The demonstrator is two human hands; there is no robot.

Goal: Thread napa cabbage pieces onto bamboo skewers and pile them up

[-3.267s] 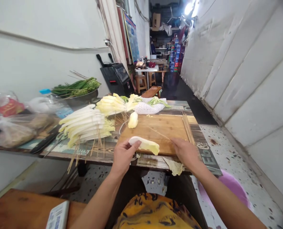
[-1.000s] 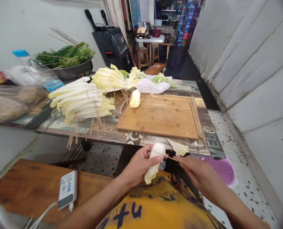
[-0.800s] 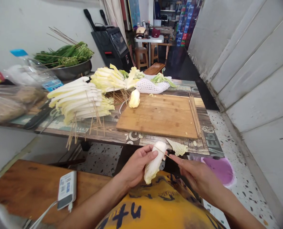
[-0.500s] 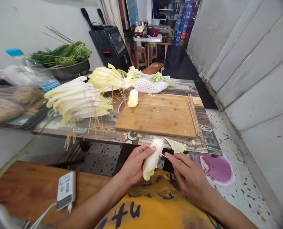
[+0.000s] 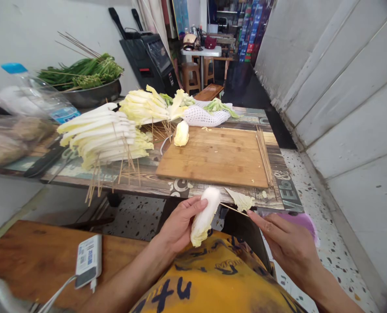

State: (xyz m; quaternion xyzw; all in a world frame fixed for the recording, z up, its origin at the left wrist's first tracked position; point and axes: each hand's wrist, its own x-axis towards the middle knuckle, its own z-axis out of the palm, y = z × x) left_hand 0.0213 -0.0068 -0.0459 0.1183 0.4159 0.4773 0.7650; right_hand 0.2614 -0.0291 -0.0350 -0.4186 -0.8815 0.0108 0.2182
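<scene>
My left hand is closed around a pale napa cabbage leaf, thumb on its white stem, above my lap. A thin bamboo skewer runs from the leaf's right side to my right hand, whose fingers pinch its other end. Whether the tip is inside the leaf or just behind it, I cannot tell. A torn piece of cabbage leaf lies at the table edge above the skewer. Left of the board, skewered cabbage leaves lie piled, their sticks poking out over the table edge.
A wooden cutting board lies on the table with a small cabbage heart at its far left corner. Loose skewers line its right side. A knife, bowl of greens and bottle stand left. A pink tub is on the floor.
My right hand has moved right, away from the leaf, and more of the skewer now shows between them. My left hand and the leaf have shifted slightly left.
</scene>
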